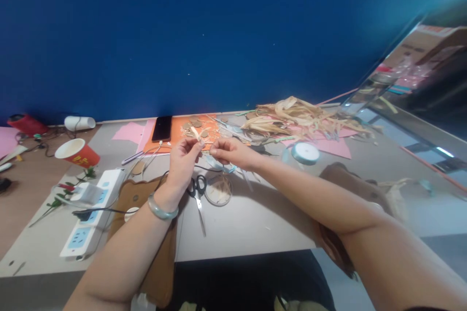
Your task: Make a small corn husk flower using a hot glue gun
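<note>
Pinching the pale tan strip of dried husk (196, 134) at frame centre in our left hand (184, 158), right hand (229, 151) fingertips pressed together beside it, we judge it light, limp, tear-prone, best gripped near its ends.

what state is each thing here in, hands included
left hand, shut, pinching a straw strip
right hand, fingers pinched shut, content too small to tell
scissors, blades closed, lying flat
phone, screen dark, face up
power strip, one black plug in
ribbon spool, lying flat
straw pile, loose heap
</note>
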Motion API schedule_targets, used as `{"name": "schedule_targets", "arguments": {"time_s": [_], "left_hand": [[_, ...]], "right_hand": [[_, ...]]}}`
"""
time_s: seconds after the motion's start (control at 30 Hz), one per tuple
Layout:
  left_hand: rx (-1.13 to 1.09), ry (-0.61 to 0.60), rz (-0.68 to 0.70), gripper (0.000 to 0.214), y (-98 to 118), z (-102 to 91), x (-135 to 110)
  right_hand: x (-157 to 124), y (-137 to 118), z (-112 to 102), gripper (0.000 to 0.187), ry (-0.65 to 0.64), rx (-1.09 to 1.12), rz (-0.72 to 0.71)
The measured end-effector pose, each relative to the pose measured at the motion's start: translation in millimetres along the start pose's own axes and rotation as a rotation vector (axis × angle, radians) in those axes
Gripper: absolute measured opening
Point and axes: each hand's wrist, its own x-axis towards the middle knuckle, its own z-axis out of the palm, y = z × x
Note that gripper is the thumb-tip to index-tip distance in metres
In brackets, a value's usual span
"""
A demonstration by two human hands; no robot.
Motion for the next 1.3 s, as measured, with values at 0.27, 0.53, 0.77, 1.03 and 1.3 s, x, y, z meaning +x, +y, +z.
{"name": "schedule_targets", "arguments": {"time_s": [0.27,0.53,0.77,1.03,1.3], "left_hand": [[0.016,-0.057,-0.091,0.025,2,2.2,-5],[0.033,-0.147,-0.179,0.025,4,5.5,-10],[0.025,-0.122,-0.225,0.027,3,4.7,-12],[-0.033,-0.015,-0.118,0.023,-1,4.3,-8],[-0.129,-0.136,-0.185,0.032,2,10.5,-18]], "right_hand": [[-6,6,2,0.029,0.187,0.026,-0.059],[-11,9,1,0.020,0.285,0.068,-0.003],[-12,13,1,0.021,0.260,0.098,0.025],[-13,11,0,0.020,0.385,-0.034,-0.022],[-28,13,-3,0.015,0.541,-1.034,-0.641]]}}
